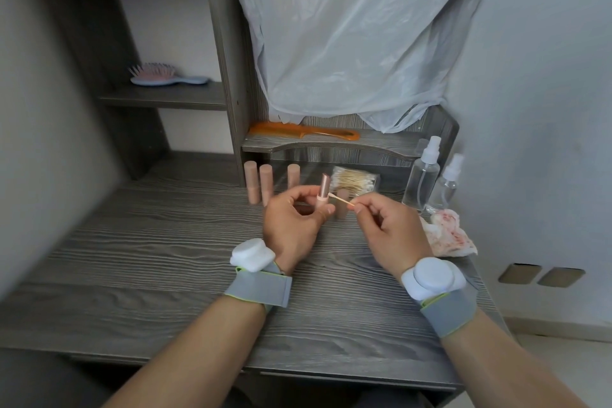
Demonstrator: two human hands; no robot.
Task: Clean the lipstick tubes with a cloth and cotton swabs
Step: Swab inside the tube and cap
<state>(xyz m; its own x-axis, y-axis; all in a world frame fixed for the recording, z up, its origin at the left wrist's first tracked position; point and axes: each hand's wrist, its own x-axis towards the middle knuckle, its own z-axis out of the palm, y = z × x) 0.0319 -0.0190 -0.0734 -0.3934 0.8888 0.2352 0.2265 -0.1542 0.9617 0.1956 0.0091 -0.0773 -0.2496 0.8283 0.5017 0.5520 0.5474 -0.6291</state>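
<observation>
Rose-gold above and pale pink below, the uncapped lipstick tube (322,193) stands nearly upright at centre frame, above the grey wood-grain desk (165,258). The left hand (291,220) holds it, with thumb and fingers curled round its lower body. The right hand (387,230) pinches the near end of a wooden-stemmed cotton swab (341,201) between thumb and forefinger.

Key relation: the swab lies to the right of the tube. Its long axis runs almost level, rising slightly leftward, so it meets the tube's upright axis roughly crosswise. Its white tip sits at the pink collar where the metallic sleeve begins. Any further wiping probably depends on the left hand turning the tube against that tip, since the right hand works only from the right side.

Three capped tan lipstick tubes (266,184) stand in a row at upper left of the hands. A clear pack of cotton swabs (356,179) lies behind them. At right are two clear spray bottles (422,175) and a crumpled white cloth stained red (447,235).

Obscured: the fingers cover the tube's base. Whether the tip presses on the collar or rests just beside it cannot be resolved. A tan cylinder (342,209) between the hands is partly covered, and it may be a cap or a tube.
</observation>
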